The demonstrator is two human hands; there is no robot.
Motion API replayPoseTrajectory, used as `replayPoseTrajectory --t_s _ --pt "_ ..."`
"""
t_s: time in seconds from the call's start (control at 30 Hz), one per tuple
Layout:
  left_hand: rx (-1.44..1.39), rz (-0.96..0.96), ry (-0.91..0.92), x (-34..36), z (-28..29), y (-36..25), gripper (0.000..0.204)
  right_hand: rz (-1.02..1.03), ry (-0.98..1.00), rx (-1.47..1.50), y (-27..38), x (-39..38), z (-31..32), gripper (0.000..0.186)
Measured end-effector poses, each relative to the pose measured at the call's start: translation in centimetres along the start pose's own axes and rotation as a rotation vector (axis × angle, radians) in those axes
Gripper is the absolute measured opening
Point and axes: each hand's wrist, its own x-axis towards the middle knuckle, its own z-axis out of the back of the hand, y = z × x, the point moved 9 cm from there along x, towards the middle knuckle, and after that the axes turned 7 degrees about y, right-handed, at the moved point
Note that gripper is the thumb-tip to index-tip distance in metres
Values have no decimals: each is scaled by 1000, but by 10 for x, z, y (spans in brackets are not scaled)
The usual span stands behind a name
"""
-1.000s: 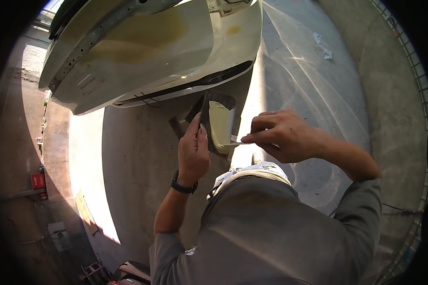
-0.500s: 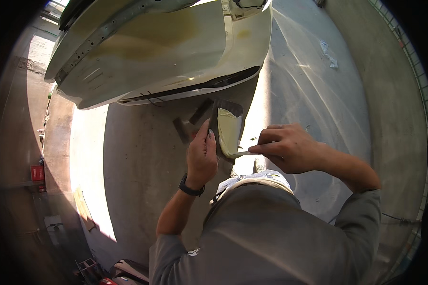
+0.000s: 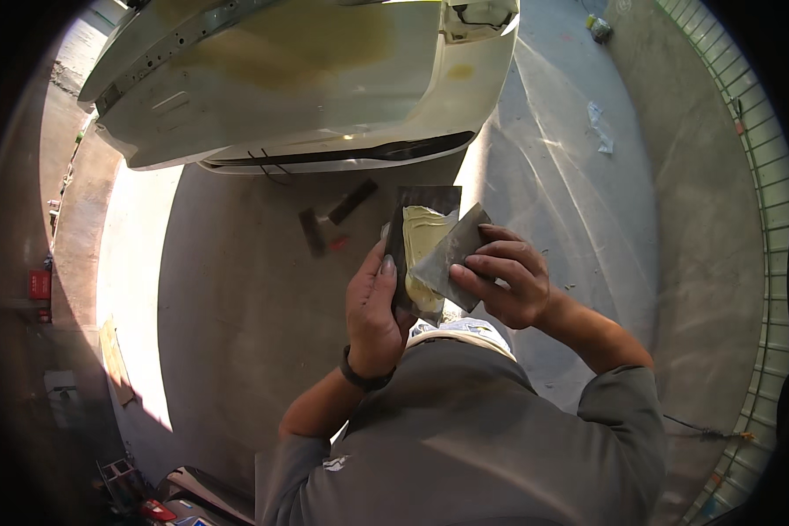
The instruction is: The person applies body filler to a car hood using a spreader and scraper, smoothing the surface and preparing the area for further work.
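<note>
My left hand [image 3: 375,307] is closed round the left edge of a dark rectangular mixing board [image 3: 430,196], thumb on its face. Pale yellow body filler [image 3: 422,232] is spread over the board in a ridged layer. Between the fingers and thumb of my right hand [image 3: 507,273] is a thin grey filler spreader [image 3: 451,257], tilted with its broad face showing. The spreader's left corner lies over the lower part of the filler and hides some of it. The car's rear bumper [image 3: 324,162] is ahead, beyond both hands.
A white car body [image 3: 298,96] with yellowish patches fills the far side. On the floor left of the board lie a dark block-like tool [image 3: 353,201] and a small red piece [image 3: 339,243]. Crumpled plastic [image 3: 600,128] lies far right. A red box [image 3: 39,284] is at far left.
My right hand has turned the spreader from edge-on to face-on and moved it up over the board. The filler now shows ridges. The view has shifted slightly.
</note>
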Motion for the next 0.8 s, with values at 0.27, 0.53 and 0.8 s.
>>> replayPoseTrajectory --t_s 0.27,0.53,0.8 --pt "-50 84 10 0 11 -6 45 -70 303 -66 -33 -32 -15 34" --pt "681 -3 164 12 6 -5 41 -1072 -101 699 -99 -73 -23 50" --pt "736 -6 121 39 13 15 40 -1129 15 1027 -49 -81 -81 53"
